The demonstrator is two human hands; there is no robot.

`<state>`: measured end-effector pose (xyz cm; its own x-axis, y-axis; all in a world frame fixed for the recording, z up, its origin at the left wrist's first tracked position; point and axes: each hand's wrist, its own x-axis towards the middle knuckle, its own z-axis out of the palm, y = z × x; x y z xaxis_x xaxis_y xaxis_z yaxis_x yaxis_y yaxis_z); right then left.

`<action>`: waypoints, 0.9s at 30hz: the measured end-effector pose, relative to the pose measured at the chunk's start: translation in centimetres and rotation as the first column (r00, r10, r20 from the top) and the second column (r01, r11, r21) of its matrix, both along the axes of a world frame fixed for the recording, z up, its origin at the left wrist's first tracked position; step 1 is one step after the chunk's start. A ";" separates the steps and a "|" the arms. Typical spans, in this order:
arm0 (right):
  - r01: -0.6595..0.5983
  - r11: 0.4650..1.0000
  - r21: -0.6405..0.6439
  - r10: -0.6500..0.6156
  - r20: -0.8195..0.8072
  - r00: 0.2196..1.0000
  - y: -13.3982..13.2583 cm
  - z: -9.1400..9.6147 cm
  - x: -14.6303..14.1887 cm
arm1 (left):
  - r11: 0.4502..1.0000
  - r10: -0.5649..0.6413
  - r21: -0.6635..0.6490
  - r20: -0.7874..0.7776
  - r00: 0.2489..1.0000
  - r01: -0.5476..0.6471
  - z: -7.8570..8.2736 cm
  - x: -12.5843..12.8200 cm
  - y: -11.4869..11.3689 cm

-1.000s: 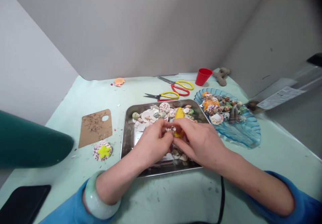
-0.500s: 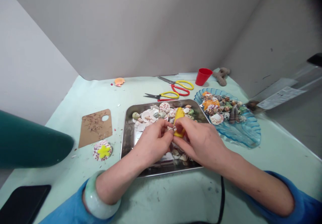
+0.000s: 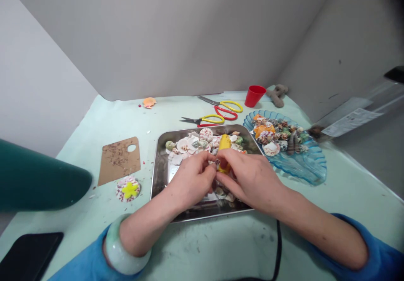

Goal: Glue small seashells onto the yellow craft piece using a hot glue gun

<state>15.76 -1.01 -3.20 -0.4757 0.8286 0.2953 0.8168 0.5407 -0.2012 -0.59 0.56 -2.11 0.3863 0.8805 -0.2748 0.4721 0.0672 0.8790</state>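
Note:
My left hand (image 3: 195,175) is closed, its thumb and forefinger pinching a small shiny whitish piece (image 3: 217,161) above the metal tray (image 3: 160,163). My right hand (image 3: 249,175) meets it from the other side, fingers bent and fingertips at the same small piece, which is too tiny and covered to name. A yellow cylinder-shaped thing (image 3: 225,141) stands out from behind my right fingers; its lower part is partly covered. Beneath and around both hands, the tray holds many seashells (image 3: 189,143), white, speckled and greenish.
Beyond the tray lie two pairs of scissors (image 3: 211,119) and a red cup (image 3: 255,96). At right is a blue shell-shaped dish (image 3: 311,167) of shells. Leftward are a brown board (image 3: 118,159), a shell piece with a yellow flower (image 3: 129,189) and a dark green cylinder (image 3: 41,175). A black cable (image 3: 279,247) runs nearby.
My right forefinger has shifted slightly left and down, covering more of the yellow thing. My left hand stays almost still, and the tray and other objects keep their places.

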 end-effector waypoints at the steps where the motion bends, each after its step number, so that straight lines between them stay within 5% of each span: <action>1: -0.004 1.000 0.007 0.004 0.000 1.000 0.0 0.0 0.0 | 1.000 -0.002 0.003 -0.001 1.000 0.002 0.0 0.0 0.0; 27: 0.004 1.000 -0.005 -0.004 -0.011 1.000 0.0 0.0 -0.1 | 1.000 0.003 -0.013 -0.013 1.000 -0.003 0.1 0.0 -0.1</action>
